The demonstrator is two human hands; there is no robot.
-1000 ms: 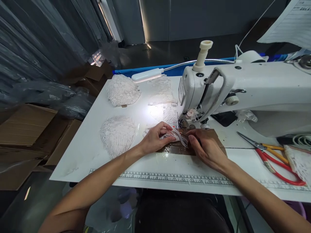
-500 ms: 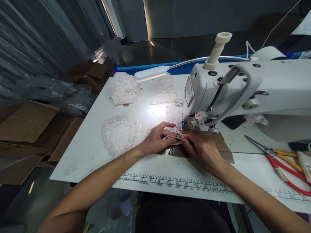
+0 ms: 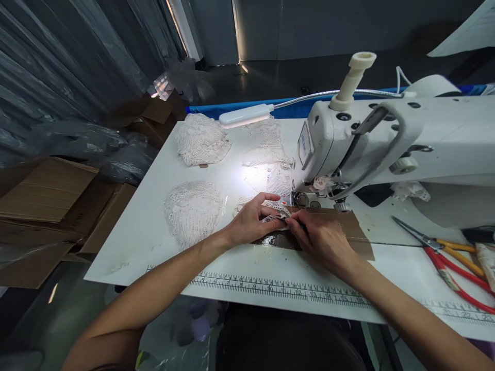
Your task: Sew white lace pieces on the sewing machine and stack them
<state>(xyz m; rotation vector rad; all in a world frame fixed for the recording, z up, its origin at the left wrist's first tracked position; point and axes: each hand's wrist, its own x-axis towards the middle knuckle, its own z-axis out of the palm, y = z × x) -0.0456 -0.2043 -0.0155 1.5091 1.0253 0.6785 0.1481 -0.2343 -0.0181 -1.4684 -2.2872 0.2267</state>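
White table (image 3: pixel 131 237) | lace piles (image 3: pixel 193 211) left, scissors (image 3: pixel 433 243) right, sewing machine (image 3: pixel 448 129) beyond | left hand (image 3: pixel 249 221), right hand (image 3: pixel 327 239): grip pinching lace strip (image 3: pixel 283 210)

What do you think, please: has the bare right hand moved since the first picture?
Yes, the right hand has moved left, judged against the white sewing machine.

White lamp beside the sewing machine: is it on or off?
On: the underside of the white lamp glows, and a bright patch shows on the tabletop and lace pieces near it.
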